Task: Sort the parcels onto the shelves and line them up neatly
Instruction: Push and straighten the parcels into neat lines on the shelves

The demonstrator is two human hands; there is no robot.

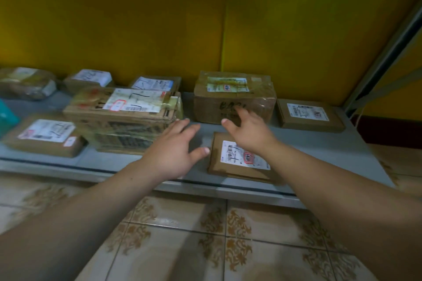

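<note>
Near the taped box point(123, 118) the left hand point(173, 146) is open and empty; the right hand point(249, 132), fingers spread and empty, hovers over the flat parcel point(237, 163) at the shelf's point(308, 143) front edge — probably best gripped by both sides and slid back square.

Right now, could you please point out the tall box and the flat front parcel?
tall box point(228, 85), head view, on its top label
flat front parcel point(237, 157), head view, on its white label
</note>
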